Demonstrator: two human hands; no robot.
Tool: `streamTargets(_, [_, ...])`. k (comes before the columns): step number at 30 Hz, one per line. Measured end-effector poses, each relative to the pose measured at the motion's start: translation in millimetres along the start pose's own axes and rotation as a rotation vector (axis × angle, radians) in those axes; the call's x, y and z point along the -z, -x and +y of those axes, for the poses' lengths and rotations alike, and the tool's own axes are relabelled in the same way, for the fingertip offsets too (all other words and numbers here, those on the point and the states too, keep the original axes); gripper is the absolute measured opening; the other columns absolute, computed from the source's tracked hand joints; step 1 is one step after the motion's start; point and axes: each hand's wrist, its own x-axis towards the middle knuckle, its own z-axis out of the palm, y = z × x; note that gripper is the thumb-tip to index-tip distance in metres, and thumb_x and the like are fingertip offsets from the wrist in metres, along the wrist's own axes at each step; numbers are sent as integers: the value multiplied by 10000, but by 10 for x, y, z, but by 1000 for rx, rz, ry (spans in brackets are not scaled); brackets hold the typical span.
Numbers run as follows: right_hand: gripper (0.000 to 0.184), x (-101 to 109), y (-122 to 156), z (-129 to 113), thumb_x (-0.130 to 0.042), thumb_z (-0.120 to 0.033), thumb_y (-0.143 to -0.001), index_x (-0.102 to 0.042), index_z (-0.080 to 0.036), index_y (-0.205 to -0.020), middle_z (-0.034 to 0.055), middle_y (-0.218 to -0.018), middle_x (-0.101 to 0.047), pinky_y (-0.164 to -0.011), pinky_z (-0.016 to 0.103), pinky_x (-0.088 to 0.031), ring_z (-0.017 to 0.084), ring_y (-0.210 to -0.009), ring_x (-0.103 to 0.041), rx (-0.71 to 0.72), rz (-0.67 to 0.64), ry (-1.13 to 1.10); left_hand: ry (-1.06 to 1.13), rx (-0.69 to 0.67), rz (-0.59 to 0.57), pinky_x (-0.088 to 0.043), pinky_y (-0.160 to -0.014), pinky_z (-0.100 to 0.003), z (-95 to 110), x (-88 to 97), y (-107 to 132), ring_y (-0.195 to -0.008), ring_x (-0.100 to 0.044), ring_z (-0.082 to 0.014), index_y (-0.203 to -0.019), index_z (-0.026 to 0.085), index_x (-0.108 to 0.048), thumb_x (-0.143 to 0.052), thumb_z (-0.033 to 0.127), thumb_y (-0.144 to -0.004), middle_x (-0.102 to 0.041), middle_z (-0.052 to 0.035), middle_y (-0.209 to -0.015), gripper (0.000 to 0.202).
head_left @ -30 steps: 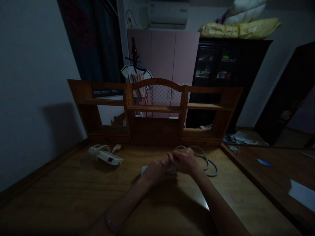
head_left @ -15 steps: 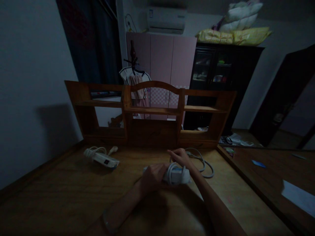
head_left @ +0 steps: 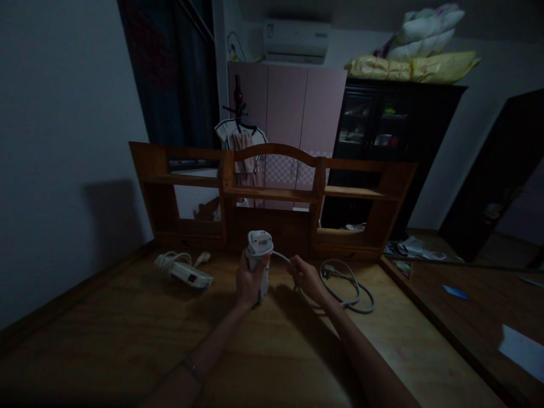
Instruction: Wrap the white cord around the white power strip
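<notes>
A white power strip [head_left: 260, 243] stands on end in my left hand [head_left: 250, 281], whose fingers are wrapped round it. Turns of its own cord lie around the strip's upper end. From there the grey-white cord [head_left: 281, 256] runs to my right hand [head_left: 306, 277], which is closed on it. Beyond that hand the loose cord curls on the wooden desk [head_left: 238, 362] and ends in a plug [head_left: 328, 272]. On the left lies a second white power strip [head_left: 187, 274], its cord coiled over one end and its plug [head_left: 203, 258] beside it.
A low wooden shelf unit [head_left: 272, 196] lines the back of the desk. To the right, past a raised edge, a brown surface holds a white paper [head_left: 522, 348] and a blue card [head_left: 455, 292]. A white wall [head_left: 63, 170] stands on the left.
My left hand has turned the power strip from lying sideways to upright and moved it slightly left. The cord now stretches between strip and right hand. The view has shifted slightly.
</notes>
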Motion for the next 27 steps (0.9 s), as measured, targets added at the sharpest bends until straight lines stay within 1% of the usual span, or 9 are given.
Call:
streamTargets(3, [204,-16,36,-59,-396,-268,-947,-527,-207,-1090,45,-940,-628,-682,223,-403,141,-795,-590,50,8,158,-105,3,16,-462,-623,-261,-2,29,-63,-776,-664,-216,-1093,195,-558,-575,591,-750,-698,-64,-897,524])
streamTargets(5, [200,-13,49,-104,-411,-244,-946,-519,-207,-1110,60,-964,-633,-668,224,-390,153,-823,-605,35,34,323,-254,5,-10,-453,-627,-267,-2,58,-112,-792,-671,-232,-1127,193,-540,-543,619,-764,-700,-90,-917,559])
streamTargets(10, [133,51,81,-270,-445,-225,-942,-559,-227,-1010,33,-869,-629,-517,252,-252,144,-650,-594,58,54,800,-786,-31,-119,-428,-620,-308,-24,80,-174,-789,-674,-298,-1303,143,-403,-408,704,-788,-695,-166,-878,761])
streamTargets(13, [127,51,119,-399,-447,-185,-937,-569,-211,-912,22,-800,-613,-511,276,-200,136,-642,-575,206,52,895,-986,-123,-183,-419,-618,-312,-35,61,-132,-780,-670,-306,-1327,147,-360,-350,698,-812,-688,-163,-858,754])
streamTargets(17, [159,-41,167,-542,-453,-206,-932,-551,-195,-808,13,-720,-594,-516,288,-189,130,-630,-549,371,148,865,-1077,-245,-289,-417,-644,-298,-18,45,-38,-812,-662,-267,-1313,166,-357,-253,610,-891,-670,-149,-940,621])
streamTargets(20, [204,-62,180,-597,-456,-215,-922,-528,-189,-732,3,-647,-576,-537,280,-222,120,-589,-525,453,245,811,-1069,-363,-431,-423,-666,-293,-3,22,25,-835,-656,-243,-1306,173,-366,-209,517,-939,-654,-144,-1000,528])
streamTargets(22, [222,-25,181,-605,-466,-195,-909,-519,-182,-694,-4,-596,-564,-559,271,-250,111,-563,-516,520,286,773,-1041,-472,-599,-429,-662,-293,-2,-7,73,-830,-656,-237,-1264,164,-415,-235,420,-958,-652,-140,-1008,439])
streamTargets(25, [266,75,178,-589,-475,-181,-898,-503,-181,-634,-22,-517,-540,-543,264,-247,92,-490,-478,633,282,717,-978,-623,-861,-442,-658,-295,3,-53,168,-798,-659,-237,-1042,158,-563,-333,309,-926,-674,-115,-925,298])
streamTargets(27, [285,162,169,-570,-476,-191,-898,-503,-182,-614,-34,-483,-526,-520,260,-230,80,-447,-449,639,259,684,-928,-673,-947,-450,-663,-289,22,-65,236,-782,-660,-228,-920,172,-593,-379,290,-898,-682,-92,-878,245])
